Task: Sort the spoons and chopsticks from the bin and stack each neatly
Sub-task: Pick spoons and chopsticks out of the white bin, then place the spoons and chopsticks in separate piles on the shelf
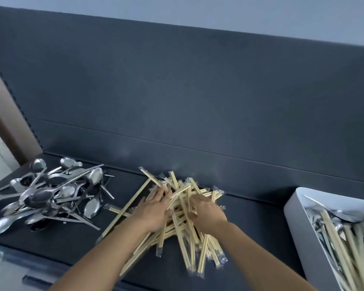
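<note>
Left hand (156,211) and right hand (209,214) are pressing open-fingered on pale, wrapped chopsticks (189,246). Shiny spoons (48,196) are lying jumbled at nine o'clock.

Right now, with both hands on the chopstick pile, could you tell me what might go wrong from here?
1. The chopsticks lie crisscrossed under the left hand and right hand; squaring them could push the nearest ones off the front of the shelf.
2. The spoons are heaped loosely at the shelf's left end and may slide off.
</note>
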The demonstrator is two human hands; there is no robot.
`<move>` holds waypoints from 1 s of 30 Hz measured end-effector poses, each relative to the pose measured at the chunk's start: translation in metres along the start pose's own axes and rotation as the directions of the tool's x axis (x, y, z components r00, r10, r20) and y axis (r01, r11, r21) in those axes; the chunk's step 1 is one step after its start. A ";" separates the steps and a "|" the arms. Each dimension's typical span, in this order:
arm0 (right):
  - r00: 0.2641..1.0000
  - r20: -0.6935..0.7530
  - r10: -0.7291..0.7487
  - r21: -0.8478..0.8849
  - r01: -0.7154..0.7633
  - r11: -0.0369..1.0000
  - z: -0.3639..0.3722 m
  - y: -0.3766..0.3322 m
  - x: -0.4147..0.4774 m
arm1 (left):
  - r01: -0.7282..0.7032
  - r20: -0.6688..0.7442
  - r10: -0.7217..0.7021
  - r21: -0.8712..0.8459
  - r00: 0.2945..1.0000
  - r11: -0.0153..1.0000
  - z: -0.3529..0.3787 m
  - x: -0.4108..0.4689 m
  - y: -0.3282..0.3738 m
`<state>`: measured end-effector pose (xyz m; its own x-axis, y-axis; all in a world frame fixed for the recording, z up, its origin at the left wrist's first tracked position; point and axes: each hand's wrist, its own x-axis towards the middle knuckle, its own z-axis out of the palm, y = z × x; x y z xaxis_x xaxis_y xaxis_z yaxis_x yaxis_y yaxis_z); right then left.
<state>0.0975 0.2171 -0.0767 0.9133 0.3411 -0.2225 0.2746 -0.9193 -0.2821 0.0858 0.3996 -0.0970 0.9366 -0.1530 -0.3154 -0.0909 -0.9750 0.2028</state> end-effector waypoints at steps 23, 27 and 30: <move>0.959 -0.265 0.095 -0.091 -0.123 0.988 -0.069 0.143 -0.168 | -0.096 -0.379 0.212 0.301 0.901 0.949 -0.030 -0.048 0.200; 0.948 -0.281 0.152 -0.076 -0.180 0.981 -0.080 0.187 -0.219 | -0.142 -0.421 0.255 0.282 0.871 0.949 -0.025 -0.063 0.263; 0.940 -0.281 0.193 -0.083 -0.224 0.971 -0.083 0.221 -0.251 | -0.191 -0.426 0.287 0.255 0.858 0.948 -0.014 -0.073 0.307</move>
<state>-0.0459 -0.0882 -0.0055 0.9961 0.0881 -0.0018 0.0869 -0.9854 -0.1466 -0.0059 0.1139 0.0009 0.9216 -0.3426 0.1824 -0.3513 -0.9361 0.0164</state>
